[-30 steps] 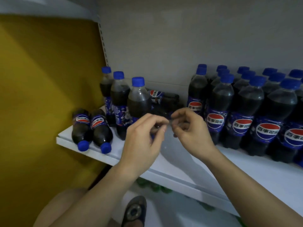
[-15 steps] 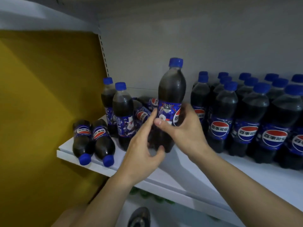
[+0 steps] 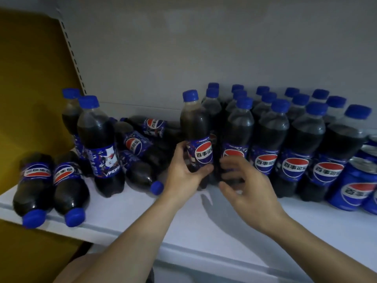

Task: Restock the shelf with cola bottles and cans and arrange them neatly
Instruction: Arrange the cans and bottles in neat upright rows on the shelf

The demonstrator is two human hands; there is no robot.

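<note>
An upright cola bottle (image 3: pixel 196 127) with a blue cap stands on the white shelf (image 3: pixel 183 217), at the left end of several neat rows of standing bottles (image 3: pixel 293 139). My left hand (image 3: pixel 183 176) grips its lower body around the label. My right hand (image 3: pixel 244 186) hovers just right of it, fingers loosely spread, holding nothing. Blue cola cans (image 3: pixel 355 186) stand at the far right. Two upright bottles (image 3: pixel 95 139) stand further left, and several bottles (image 3: pixel 140 148) lie on their sides between them and the held one.
Two more bottles (image 3: pixel 51 186) lie at the shelf's left front edge, caps pointing outward over the lip. A yellow side panel (image 3: pixel 30 88) closes the left end; a grey back wall (image 3: pixel 204 48) runs behind. Bare shelf lies in front of the rows.
The held bottle has moved right and down, from raised in both hands to standing beside the rows. My right hand has let go of it; my left hand still grips it.
</note>
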